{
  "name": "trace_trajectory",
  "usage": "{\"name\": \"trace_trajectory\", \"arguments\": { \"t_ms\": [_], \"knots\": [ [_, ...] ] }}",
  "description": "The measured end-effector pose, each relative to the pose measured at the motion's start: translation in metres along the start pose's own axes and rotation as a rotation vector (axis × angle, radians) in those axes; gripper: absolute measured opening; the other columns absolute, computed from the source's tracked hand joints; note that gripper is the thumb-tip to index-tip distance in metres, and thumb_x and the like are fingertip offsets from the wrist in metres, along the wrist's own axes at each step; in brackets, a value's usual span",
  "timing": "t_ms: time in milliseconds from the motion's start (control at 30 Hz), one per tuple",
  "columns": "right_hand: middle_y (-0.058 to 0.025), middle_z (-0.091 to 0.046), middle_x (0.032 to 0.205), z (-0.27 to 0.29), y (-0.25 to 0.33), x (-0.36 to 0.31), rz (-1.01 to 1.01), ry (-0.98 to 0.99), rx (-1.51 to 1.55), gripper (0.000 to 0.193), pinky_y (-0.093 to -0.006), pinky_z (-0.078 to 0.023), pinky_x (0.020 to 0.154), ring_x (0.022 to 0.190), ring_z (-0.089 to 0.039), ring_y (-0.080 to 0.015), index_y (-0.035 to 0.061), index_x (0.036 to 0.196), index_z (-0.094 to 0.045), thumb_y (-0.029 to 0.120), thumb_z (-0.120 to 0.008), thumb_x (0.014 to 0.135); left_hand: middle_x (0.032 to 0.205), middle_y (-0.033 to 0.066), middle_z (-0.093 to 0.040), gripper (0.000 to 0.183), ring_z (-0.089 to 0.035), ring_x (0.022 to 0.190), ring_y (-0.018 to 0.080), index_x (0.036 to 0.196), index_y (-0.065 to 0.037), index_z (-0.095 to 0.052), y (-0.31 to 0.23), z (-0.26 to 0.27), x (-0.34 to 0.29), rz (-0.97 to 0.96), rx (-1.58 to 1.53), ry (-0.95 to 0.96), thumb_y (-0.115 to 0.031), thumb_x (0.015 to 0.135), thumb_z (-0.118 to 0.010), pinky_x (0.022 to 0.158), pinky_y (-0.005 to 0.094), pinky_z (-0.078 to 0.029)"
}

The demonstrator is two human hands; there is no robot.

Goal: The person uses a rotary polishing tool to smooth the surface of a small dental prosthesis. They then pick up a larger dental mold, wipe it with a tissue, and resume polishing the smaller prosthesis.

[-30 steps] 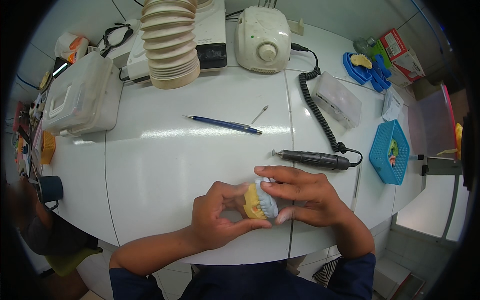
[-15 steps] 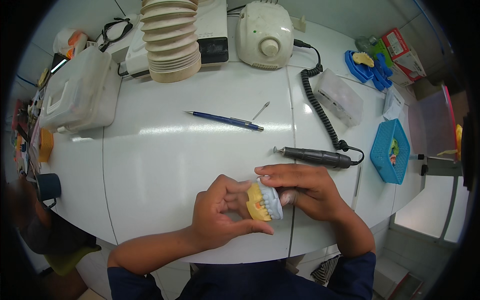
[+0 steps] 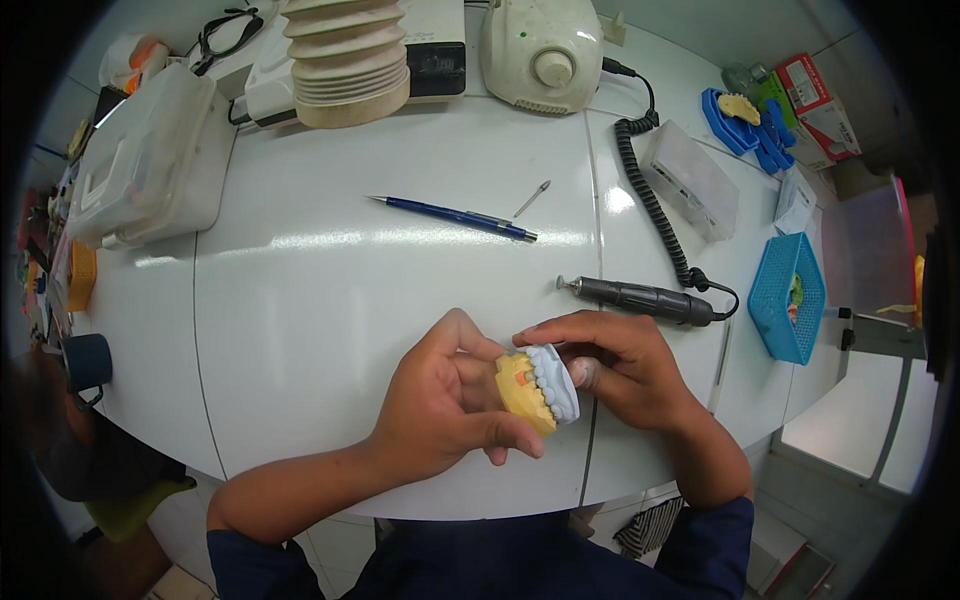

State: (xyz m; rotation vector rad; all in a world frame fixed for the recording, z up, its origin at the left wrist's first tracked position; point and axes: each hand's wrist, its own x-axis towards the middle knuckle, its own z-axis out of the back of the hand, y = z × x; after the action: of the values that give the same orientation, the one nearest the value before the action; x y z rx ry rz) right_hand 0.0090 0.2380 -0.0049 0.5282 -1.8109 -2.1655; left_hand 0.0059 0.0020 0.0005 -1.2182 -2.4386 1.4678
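Note:
My left hand [image 3: 425, 410] holds a yellow plaster dental cast [image 3: 518, 385] between thumb and fingers; an orange-pink patch shows at one tooth gap. Against its teeth sits a pale blue-grey dental cast [image 3: 560, 385], tooth rows meeting. My right hand [image 3: 640, 375] grips this second cast from the right, its index finger along the upper edge and its thumb at the back. Both casts are just above the near part of the white table [image 3: 300, 350]. Beyond the right hand lies a black rotary handpiece [image 3: 645, 300] with a small disc tip.
A blue mechanical pencil [image 3: 455, 216] and a small bur [image 3: 532, 198] lie mid-table. Behind stand a ribbed suction hose [image 3: 345, 60] and a handpiece control unit [image 3: 535, 70]. A plastic case [image 3: 150, 165] and mug [image 3: 90, 360] are left; a blue basket [image 3: 770, 330] is right.
The paired casts have tilted, showing more of the blue-grey cast's outer side. My left fingers have shifted around the yellow cast. The whole view has moved slightly.

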Motion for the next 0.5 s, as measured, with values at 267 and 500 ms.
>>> {"name": "trace_trajectory", "arguments": {
  "t_ms": [267,500],
  "knots": [
    [-0.0008,-0.064,0.087,0.013,0.015,-0.006,-0.058,0.016,0.004,0.027,-0.0235,-0.042,0.064,0.077,-0.057,-0.0093,0.0056,0.103,-0.075,0.016,-0.082,0.079,0.092,0.0100,-0.065,0.046,-0.058,0.067,0.0091,0.128,0.005,-0.049,-0.002,0.002,0.006,0.253,-0.048,0.186,-0.021,0.095,-0.069,0.058,0.0209,-0.047],
    [-0.0025,-0.061,0.082,0.003,0.017,-0.012,0.036,0.014,-0.003,0.027,-0.0220,-0.038,0.058,0.072,-0.055,-0.0089,0.0054,0.099,-0.075,0.020,-0.084,0.079,0.088,0.0068,-0.062,0.042,-0.057,0.067,0.0104,0.133,0.006,-0.051,-0.006,-0.006,0.007,0.277,0.063,0.214,-0.018,0.100,-0.059,0.062,0.0242,-0.047]
  ]
}}
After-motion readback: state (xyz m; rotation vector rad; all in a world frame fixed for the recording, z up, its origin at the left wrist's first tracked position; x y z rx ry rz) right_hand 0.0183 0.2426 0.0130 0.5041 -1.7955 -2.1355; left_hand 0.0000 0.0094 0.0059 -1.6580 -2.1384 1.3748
